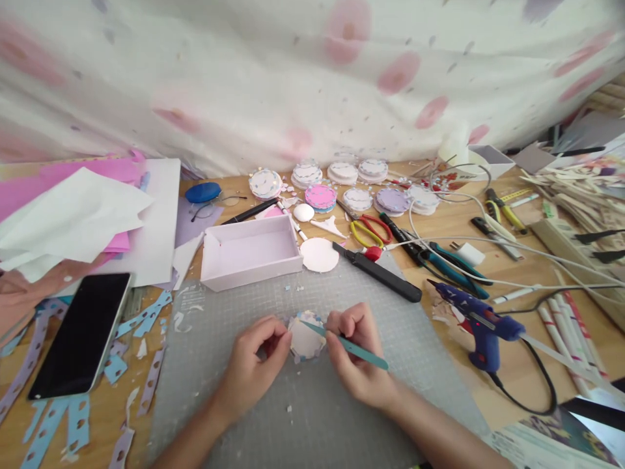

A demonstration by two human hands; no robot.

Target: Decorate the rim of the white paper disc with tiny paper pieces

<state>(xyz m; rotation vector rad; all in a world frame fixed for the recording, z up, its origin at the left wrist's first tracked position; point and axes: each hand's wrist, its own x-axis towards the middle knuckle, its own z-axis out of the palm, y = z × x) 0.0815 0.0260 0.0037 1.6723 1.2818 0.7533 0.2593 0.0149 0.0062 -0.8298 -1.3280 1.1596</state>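
A small round white paper disc (pixel 306 343) with a scalloped rim of bluish and lilac bits lies low over the grey cutting mat (pixel 234 404). My left hand (pixel 261 355) pinches its left edge between thumb and fingers. In my right hand (pixel 359 355) is a slim teal tool that looks like tweezers (pixel 361 352), its pointed end over the disc's face. Whether the tip touches the paper I cannot tell. Beyond the hands lie a plain white paper circle (pixel 319 255) and an open white box (pixel 251 251).
A blue glue gun (pixel 481 322) with its cord stands at right. Near the mat's top edge lie a black cutter (pixel 378 273) and scissors (pixel 368 231). Several decorated discs (pixel 321 197) line the back. A phone (pixel 81 335) and paper strips (pixel 53 417) occupy the left.
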